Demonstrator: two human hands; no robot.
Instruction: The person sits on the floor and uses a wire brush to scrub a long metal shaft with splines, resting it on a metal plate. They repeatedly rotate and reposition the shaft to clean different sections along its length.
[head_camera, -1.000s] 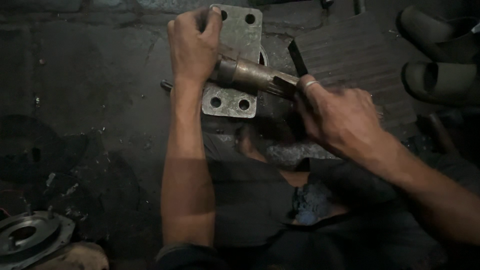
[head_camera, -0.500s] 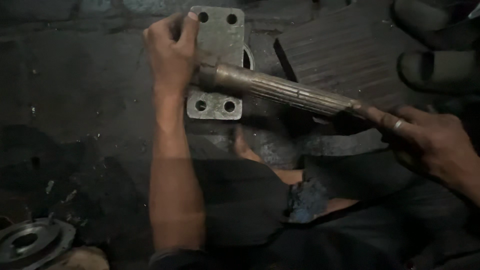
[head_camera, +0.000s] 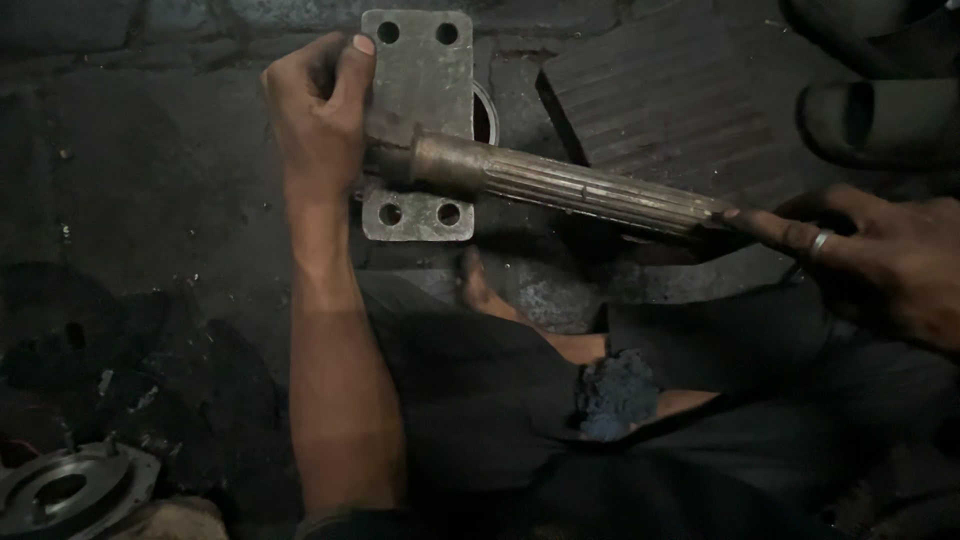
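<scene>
Rusty ribbed metal shaft (head_camera: 570, 185), lying slanted from upper left to lower right, its left end set against a grey rectangular plate (head_camera: 420, 75) with four corner holes, on dark floor

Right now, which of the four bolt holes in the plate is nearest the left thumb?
The upper-left hole. The left hand grips that side edge with its thumb tip right beside it. The upper-right hole lies farther across, and the two lower holes sit below the shaft.

Grey four-holed plate (head_camera: 420, 80), brownish ribbed shaft (head_camera: 570, 185), silver ring (head_camera: 819, 243)

Dim, grimy dark floor (head_camera: 150, 220)
</scene>
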